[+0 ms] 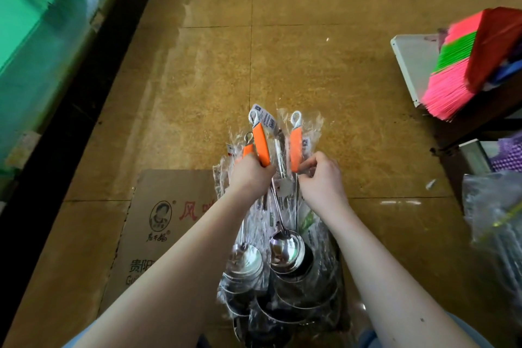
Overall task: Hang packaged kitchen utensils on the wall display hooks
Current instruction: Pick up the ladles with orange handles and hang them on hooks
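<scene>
Head camera, looking down at a tan tiled floor (282,51). 2 bare forearms reach forward from the near edge to a bundle of ladles (279,248) wrapped in clear plastic sleeves. The bundle stands upright just in front of the person, steel bowls down and near, orange handles up and far.

The left hand (251,175) is closed in a fist around 1 or 2 orange handles (261,144). A white hanging loop and a printed tag stick out above it. The right hand (322,175) pinches the lower end of another orange handle (296,150) between thumb and fingertips, with the other fingers curled. That handle also ends in a white loop.

A flattened cardboard box (158,223) with red and dark print lies on the floor to the left, partly under the bundle. Further left runs a dark strip and a green glass panel (42,37). At the far right sits a broom head (474,65) with pink and green bristles, over a white shelf edge, and a plastic-wrapped pile lies near right.

No wall hooks are in view. This looks like the sorting step: separating single ladles from the bundle. The next move likely calls for pulling 1 sleeve free, turning toward the display, and threading its loop over a hook.
</scene>
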The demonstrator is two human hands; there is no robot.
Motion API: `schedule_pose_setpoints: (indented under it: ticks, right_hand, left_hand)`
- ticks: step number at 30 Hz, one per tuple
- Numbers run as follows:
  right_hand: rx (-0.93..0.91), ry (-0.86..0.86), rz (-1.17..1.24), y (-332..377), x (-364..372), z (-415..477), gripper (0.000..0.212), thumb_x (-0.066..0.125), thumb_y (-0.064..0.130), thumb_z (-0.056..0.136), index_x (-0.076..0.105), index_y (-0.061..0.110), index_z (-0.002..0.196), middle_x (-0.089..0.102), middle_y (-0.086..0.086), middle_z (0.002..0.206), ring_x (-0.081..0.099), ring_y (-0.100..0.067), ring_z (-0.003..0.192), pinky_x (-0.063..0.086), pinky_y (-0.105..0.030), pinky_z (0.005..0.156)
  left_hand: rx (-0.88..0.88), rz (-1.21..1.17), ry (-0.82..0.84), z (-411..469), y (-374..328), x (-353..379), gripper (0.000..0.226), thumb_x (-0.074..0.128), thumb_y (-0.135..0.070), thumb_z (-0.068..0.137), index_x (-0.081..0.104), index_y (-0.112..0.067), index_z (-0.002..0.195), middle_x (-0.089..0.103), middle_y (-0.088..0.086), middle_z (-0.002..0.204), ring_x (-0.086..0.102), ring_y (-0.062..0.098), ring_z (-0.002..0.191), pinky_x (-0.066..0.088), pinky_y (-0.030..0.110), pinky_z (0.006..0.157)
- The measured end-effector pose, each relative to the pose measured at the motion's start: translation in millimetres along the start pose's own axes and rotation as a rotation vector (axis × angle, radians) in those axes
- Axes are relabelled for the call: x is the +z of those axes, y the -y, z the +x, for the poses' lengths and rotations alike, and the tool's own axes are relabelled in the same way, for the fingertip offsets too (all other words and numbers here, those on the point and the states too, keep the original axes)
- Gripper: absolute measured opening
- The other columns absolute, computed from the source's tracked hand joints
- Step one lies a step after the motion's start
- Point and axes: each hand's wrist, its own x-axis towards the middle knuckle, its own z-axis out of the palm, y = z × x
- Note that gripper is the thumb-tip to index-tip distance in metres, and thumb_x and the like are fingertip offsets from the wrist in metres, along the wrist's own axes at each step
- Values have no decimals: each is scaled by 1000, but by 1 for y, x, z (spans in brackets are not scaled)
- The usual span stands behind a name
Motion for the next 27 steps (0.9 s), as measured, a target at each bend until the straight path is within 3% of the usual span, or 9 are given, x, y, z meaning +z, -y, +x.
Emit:
schedule_pose_setpoints:
  ticks: [3, 6, 8, 11, 13, 16, 21, 24, 27]
  right_hand:
    - [-1, -32, 89, -1, 0, 0, 21, 54, 0, 83, 45, 19, 82, 54, -10, 102, 51, -20, 85, 39, -25, 62]
    - [12, -48, 239, -1, -6, 0, 25, 58, 2, 83, 45, 17, 98, 55, -7, 106, 52, -10, 75, 35, -18, 54]
    - [32, -44, 399, -1, -10, 0, 38, 60, 2, 83, 40, 18, 111, 57, -4, 107, 56, -4, 79, 41, -16, 57]
    - [44, 0, 539, 1, -12, -1, 41, 61, 7, 85, 43, 19, 119, 64, -1, 103, 64, -11, 84, 48, -21, 64]
    - [24, 27, 549, 5, -10, -2, 44, 65, 29, 79, 52, 18, 120, 66, 0, 106, 65, -17, 96, 52, -31, 79]
    - [18, 1, 562, 10, -10, -6, 77, 71, 65, 65, 54, 21, 126, 63, 0, 122, 60, -20, 113, 47, -44, 98]
    - [-104, -55, 531, 15, -21, -15, 15, 64, 28, 88, 66, 23, 102, 70, 7, 96, 66, -7, 91, 52, -31, 86]
    - [-126, -63, 533, 19, -26, -24, 7, 64, 26, 88, 66, 28, 94, 70, 11, 92, 65, -5, 88, 49, -24, 79]
    - [-119, -84, 544, 33, -37, -34, 8, 64, 22, 88, 66, 30, 91, 69, 10, 91, 65, -9, 88, 50, -27, 81]
  left_hand:
    - [46, -34, -10, -6, -11, -5, 15, 55, -19, 86, 51, -10, 75, 59, 12, 76, 52, 26, 65, 43, 33, 61]
    - [-20, -324, 59, -15, -19, -3, 13, 51, -13, 86, 49, -13, 74, 51, 8, 72, 52, 25, 69, 52, 39, 68]
    - [-76, -509, 145, -19, -23, 0, 10, 50, -8, 86, 52, -13, 78, 55, 12, 79, 57, 27, 73, 59, 44, 74]
    - [-50, -561, 176, -24, -25, 2, 9, 48, -9, 90, 53, -15, 85, 58, 9, 76, 60, 22, 65, 60, 37, 62]
    - [-14, -574, 170, -27, -26, 0, 11, 47, -12, 93, 53, -19, 89, 58, 5, 75, 61, 19, 64, 59, 35, 60]
    - [-11, -642, 216, -32, -31, -5, 8, 47, -19, 94, 54, -20, 91, 60, 6, 73, 61, 23, 65, 58, 45, 70]
    - [52, -660, 278, -43, -32, -16, 21, 51, -45, 94, 60, -31, 109, 70, 3, 98, 70, 22, 78, 60, 46, 71]
    - [86, -651, 260, -53, -31, -20, 27, 52, -43, 94, 60, -29, 115, 70, 0, 101, 70, 20, 84, 59, 39, 69]
    - [103, -677, 244, -66, -44, -30, 21, 51, -35, 97, 62, -24, 111, 71, -9, 81, 69, 14, 78, 57, 29, 64]
